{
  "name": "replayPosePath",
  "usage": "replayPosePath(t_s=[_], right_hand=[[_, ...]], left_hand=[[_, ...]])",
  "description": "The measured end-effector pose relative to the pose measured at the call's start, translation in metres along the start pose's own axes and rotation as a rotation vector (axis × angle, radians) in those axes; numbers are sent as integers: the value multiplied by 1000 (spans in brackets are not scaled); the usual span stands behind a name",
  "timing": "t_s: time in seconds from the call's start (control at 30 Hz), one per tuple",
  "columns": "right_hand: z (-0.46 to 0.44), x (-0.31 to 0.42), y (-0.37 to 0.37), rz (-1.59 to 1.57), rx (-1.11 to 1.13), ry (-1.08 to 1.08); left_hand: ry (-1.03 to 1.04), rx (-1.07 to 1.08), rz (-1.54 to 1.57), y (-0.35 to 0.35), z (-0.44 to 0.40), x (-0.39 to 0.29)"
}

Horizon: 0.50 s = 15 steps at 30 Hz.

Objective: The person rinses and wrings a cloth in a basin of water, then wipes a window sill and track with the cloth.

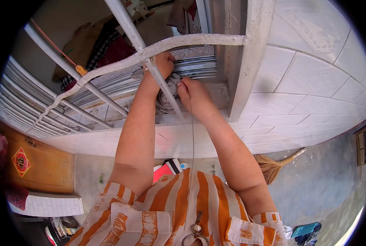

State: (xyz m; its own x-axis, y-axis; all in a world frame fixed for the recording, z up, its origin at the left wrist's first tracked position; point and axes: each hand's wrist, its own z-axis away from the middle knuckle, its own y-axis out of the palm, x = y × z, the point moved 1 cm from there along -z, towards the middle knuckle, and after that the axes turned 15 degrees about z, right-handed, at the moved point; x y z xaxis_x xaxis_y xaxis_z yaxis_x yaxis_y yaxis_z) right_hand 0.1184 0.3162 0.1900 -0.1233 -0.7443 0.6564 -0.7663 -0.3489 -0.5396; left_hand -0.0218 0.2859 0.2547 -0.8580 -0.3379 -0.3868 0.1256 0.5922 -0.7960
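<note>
My left hand (164, 64) reaches between the white window bars to the metal sliding-window track (195, 65). Its fingers are curled, and what they hold, if anything, is hidden. A bunched grey cloth (166, 98) lies below that hand on the window ledge, partly behind a bar. My right hand (195, 96) is beside the same bar, with thumb and fingers closed on the right edge of the cloth. The two hands are close together but apart.
A white metal window grille (191, 39) with a wavy crossbar spans the opening. White tiled wall (298, 78) continues on the right. Below are a straw broom (273, 164), a wooden door (47, 164) and a teal object (305, 229). A thin cord (193, 143) hangs in front of me.
</note>
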Motion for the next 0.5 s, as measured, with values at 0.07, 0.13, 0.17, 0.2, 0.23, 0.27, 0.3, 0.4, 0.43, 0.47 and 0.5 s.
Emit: replayPosePath(t_s=[0.07,0.13,0.17,0.2,0.23,0.27,0.3,0.4,0.43,0.47,0.5], right_hand=[[0,1,-1,0,-1,-2],[0,1,-2,-18,38,12],[0,1,-3,-21,33,15],[0,2,-3,-14,43,18],[0,2,-3,-7,50,24],[1,2,-4,-7,49,30],[1,3,-4,-13,45,28],[1,2,-2,-37,38,24],[1,1,-1,-52,29,21],[1,2,-2,-52,29,22],[1,2,-3,-40,33,23]], left_hand=[[-52,94,-100,-2,0,-10],[-55,88,-143,0,6,-17],[-53,84,-188,1,6,-19],[-53,84,-188,1,6,-18],[-42,95,-194,2,5,-18],[-31,108,-199,4,4,-17],[-32,109,-199,5,3,-16],[-46,118,-46,11,1,-8],[-42,97,25,14,0,-5],[-37,75,97,15,1,-4],[-36,77,99,17,0,-2]])
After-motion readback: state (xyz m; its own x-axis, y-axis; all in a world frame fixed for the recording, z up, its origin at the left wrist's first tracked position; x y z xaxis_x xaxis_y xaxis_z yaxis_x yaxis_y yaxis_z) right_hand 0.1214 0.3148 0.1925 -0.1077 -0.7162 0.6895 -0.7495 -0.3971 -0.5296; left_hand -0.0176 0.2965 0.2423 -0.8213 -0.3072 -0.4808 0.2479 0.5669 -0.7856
